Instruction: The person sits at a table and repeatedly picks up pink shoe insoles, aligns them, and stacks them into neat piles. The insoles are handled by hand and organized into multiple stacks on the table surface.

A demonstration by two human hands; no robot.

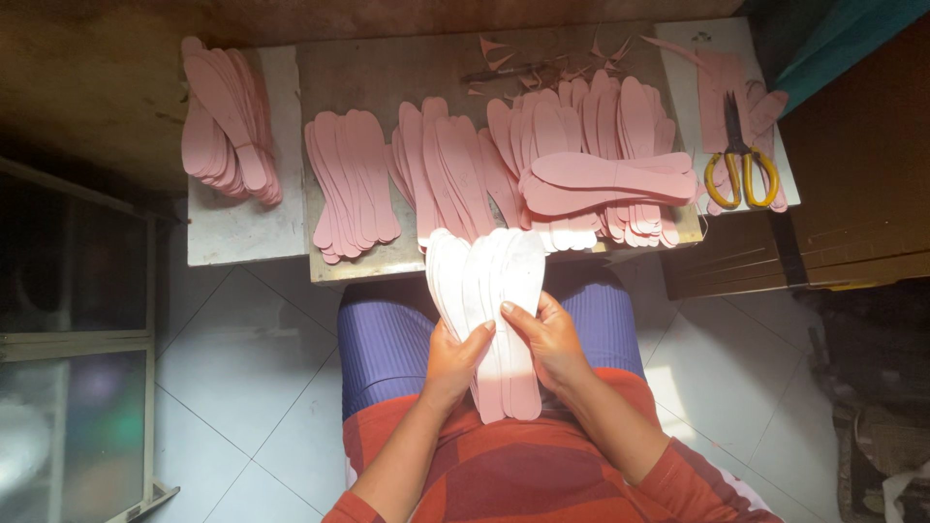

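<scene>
A fanned stack of pink shoe insoles [489, 291] stands on end over my lap, its upper half bleached white by sunlight. My left hand [453, 360] grips the stack from the left, thumb across the front. From the right, my right hand [554, 341] holds the same stack, with its thumb on the insole faces. The stack's top leans toward the edge of the low work table [378, 73] in front of me.
Several piles of pink insoles [351, 184] lie on the table, a big heap [591, 160] at the right. Another pile [228, 121] rests on a white slab at left. Yellow-handled scissors [739, 165] lie on a white slab at right. Pink offcuts [542, 63] are scattered at the back.
</scene>
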